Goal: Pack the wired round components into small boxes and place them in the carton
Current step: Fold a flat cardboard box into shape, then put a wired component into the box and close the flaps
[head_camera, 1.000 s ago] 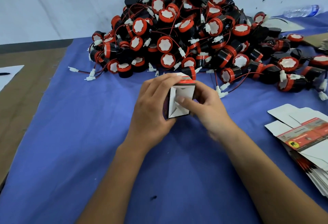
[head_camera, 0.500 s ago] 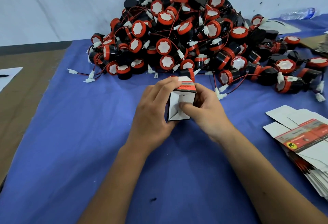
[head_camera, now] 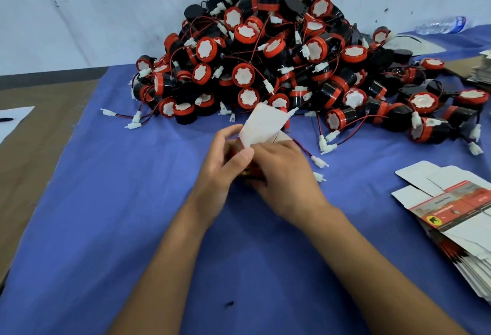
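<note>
A small white and red box (head_camera: 261,126) is held between both hands in the middle of the blue cloth, its white flaps standing open and pointing away from me. My left hand (head_camera: 221,160) grips its left side, thumb across the front. My right hand (head_camera: 283,172) wraps the box from the right and covers most of its body. Behind them rises a big pile of black and red round components (head_camera: 279,63) with red wires and white plugs. No carton is in view.
A stack of flat unfolded boxes (head_camera: 457,210) lies at the right edge. Loose wires with white plugs (head_camera: 320,162) trail just right of my right hand. A white wall stands behind the pile; a plastic bottle (head_camera: 441,25) lies far right. Bare brown table (head_camera: 32,127) at left.
The box has been turned over in my hands: its folded-shut end faced me before, now the open flaps point up and away. Both hands shifted slightly toward me.
</note>
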### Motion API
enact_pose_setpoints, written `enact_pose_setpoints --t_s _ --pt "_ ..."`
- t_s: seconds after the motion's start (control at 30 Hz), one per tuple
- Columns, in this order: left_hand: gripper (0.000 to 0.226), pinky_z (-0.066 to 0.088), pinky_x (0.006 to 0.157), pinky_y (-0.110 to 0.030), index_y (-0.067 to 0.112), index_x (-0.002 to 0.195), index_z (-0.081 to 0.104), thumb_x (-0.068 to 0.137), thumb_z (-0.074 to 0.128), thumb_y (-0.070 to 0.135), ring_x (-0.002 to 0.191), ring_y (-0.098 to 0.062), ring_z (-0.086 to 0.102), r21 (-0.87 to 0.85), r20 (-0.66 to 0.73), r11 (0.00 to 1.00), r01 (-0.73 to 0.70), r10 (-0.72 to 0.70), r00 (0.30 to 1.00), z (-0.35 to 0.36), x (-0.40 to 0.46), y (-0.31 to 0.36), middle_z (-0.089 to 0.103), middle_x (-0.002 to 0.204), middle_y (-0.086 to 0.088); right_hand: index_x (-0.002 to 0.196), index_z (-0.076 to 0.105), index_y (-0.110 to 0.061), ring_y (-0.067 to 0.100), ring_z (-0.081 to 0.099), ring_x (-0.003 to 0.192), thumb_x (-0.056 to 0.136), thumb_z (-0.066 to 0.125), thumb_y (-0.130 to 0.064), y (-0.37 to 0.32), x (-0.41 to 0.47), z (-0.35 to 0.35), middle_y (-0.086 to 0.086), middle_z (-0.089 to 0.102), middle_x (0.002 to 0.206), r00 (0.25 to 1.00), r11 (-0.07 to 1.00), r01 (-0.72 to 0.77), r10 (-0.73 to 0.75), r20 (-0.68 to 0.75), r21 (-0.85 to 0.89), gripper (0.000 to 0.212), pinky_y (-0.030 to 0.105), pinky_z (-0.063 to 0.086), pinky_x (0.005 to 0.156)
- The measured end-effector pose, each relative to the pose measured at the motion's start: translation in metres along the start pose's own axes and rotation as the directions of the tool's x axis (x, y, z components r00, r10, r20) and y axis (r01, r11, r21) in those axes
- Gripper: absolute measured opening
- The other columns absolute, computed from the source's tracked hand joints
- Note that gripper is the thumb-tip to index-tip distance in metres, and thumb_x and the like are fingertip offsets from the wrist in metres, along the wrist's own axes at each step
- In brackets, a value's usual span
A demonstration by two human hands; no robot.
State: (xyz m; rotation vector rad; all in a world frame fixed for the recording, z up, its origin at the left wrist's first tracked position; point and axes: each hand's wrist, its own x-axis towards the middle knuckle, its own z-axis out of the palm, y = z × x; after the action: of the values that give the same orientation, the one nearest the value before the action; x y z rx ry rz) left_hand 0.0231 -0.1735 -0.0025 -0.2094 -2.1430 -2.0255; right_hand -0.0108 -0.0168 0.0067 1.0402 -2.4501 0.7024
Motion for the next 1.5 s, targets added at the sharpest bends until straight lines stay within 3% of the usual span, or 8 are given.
enact_pose_setpoints --t_s 0.13,0.23,0.37,0.47,0.6,1.0,1.2,1.5 --pt "0.027 0.05 0.066 -0.028 0.024 0.1 0.062 0.09 0.058 0.048 0.078 0.0 0.063 0.432 -0.372 0.901 0.043 0.134 0.918 0.006 0.002 -0.005 0.068 0.082 0.009 0.103 0.072 -0.015 0.025 0.065 0.099 0.08 0.065 -0.013 -0.009 0.001 0.003 0.0 0.073 0.097 0.973 0.983 0.182 -0.178 0.146 -0.013 0.025 0.042 0.037 0.111" --pt "0.027 0.029 0.051 -0.019 0.026 0.071 0.04 0.095 0.051 0.016 0.058 0.003 0.047 0.505 -0.564 0.854 0.125 0.217 0.797 -0.008 0.007 -0.009 0.045 0.061 0.009 0.094 0.071 -0.003 0.029 0.062 0.091 0.079 0.056 -0.002 -0.009 -0.002 -0.001 0.007 0.069 0.09 0.969 0.958 0.181 -0.135 -0.205 0.224 0.021 0.04 0.048 0.09" --pt "0.026 0.028 0.048 -0.025 0.016 0.072 0.035 0.094 0.047 0.006 0.059 -0.003 0.045 0.407 -0.713 0.875 0.263 0.124 0.69 -0.02 0.009 -0.015 0.045 0.064 0.003 0.095 0.062 -0.012 0.024 0.058 0.089 0.094 0.059 -0.022 0.009 0.016 0.004 -0.001 0.064 0.091 0.864 0.928 -0.345 0.372 -0.339 0.139 0.01 0.04 0.049 0.072" --pt "0.031 0.028 0.051 -0.027 0.022 0.07 0.038 0.095 0.049 0.007 0.062 -0.009 0.046 0.403 -0.693 0.875 0.267 0.101 0.714 -0.018 0.011 -0.015 0.05 0.067 0.006 0.118 0.052 -0.011 0.032 0.056 0.11 0.088 0.069 -0.061 0.028 0.031 0.019 0.01 0.06 0.115 0.756 0.748 -0.654 0.653 -0.057 -0.113 0.061 0.04 0.048 0.083" --pt "0.03 0.033 0.048 -0.018 0.024 0.07 0.043 0.093 0.051 0.007 0.064 -0.005 0.052 0.393 -0.686 0.881 0.261 0.092 0.721 -0.019 0.013 -0.014 0.054 0.069 0.007 0.138 0.037 -0.018 0.037 0.062 0.107 0.079 0.077 -0.063 0.034 0.055 0.04 0.013 0.06 0.122 0.802 0.799 -0.594 0.597 0.0 -0.098 0.084 0.04 0.044 0.071" --pt "0.017 0.035 0.054 -0.03 0.015 0.075 0.051 0.09 0.052 0.007 0.069 -0.013 0.053 0.33 -0.74 0.896 0.298 0.049 0.671 -0.024 0.014 -0.015 0.058 0.073 0.004 0.077 0.066 -0.009 0.027 0.063 0.065 0.102 0.053 -0.049 0.043 0.053 0.018 0.006 0.066 0.063 0.891 0.839 -0.425 0.454 -0.006 0.339 0.049 0.047 0.052 0.063" --pt "0.018 0.04 0.049 -0.011 0.025 0.081 0.058 0.092 0.06 0.011 0.079 -0.004 0.064 0.365 -0.614 0.905 0.217 0.059 0.787 -0.013 0.014 -0.015 0.067 0.082 0.011 0.116 0.067 -0.006 0.033 0.056 0.114 0.097 0.05 -0.002 0.087 0.081 0.03 0.012 0.067 0.118 0.859 0.866 -0.494 0.5 -0.113 0.072 0.026 0.038 0.044 0.095" --pt "0.018 0.046 0.059 -0.012 0.027 0.096 0.068 0.079 0.061 0.031 0.082 0.005 0.065 0.377 -0.444 0.921 0.1 0.085 0.892 -0.009 0.015 -0.016 0.071 0.086 0.026 0.13 0.056 -0.006 0.036 0.045 0.13 0.092 0.067 -0.05 0.102 0.124 0.056 0.013 0.056 0.133 0.802 0.786 -0.591 0.597 -0.026 -0.184 0.058 0.052 0.045 0.1"
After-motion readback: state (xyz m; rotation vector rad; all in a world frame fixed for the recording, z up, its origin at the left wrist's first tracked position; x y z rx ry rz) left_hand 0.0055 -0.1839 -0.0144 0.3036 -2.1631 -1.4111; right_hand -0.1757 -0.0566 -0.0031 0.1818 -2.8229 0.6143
